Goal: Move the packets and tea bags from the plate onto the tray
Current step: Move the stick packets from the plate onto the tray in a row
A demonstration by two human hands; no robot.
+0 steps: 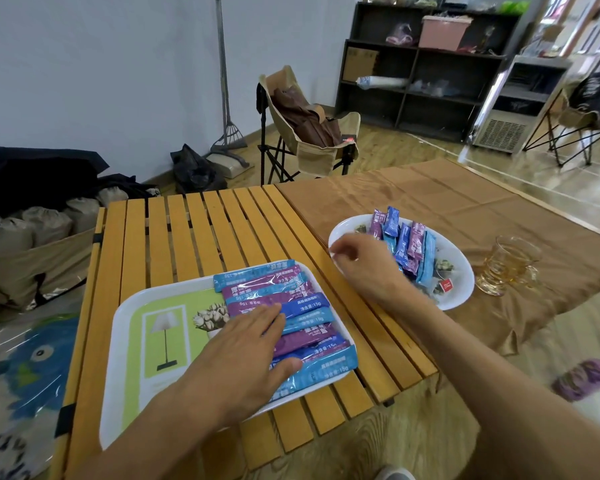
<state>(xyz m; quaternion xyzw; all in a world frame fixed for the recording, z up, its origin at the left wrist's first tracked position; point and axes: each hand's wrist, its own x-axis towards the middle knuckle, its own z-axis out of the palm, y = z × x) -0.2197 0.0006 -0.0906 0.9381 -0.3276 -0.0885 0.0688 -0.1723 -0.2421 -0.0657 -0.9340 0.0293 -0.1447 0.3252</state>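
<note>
1. On the slatted surface (194,230), a white tray (125,341) holds a row of blue and purple packets (291,306) along its 3 o'clock side.
2. Left hand (243,355) lies flat on those packets, fingers straight.
3. Right hand (364,265), blurred, hovers over the plate (461,271) at 2 o'clock; its grip cannot be told.
4. More packets and tea bags (442,268) remain on the plate.

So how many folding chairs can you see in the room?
2: a beige chair behind the slatted table, holding a brown bag, and a second chair at the far right. More may be hidden.
</note>
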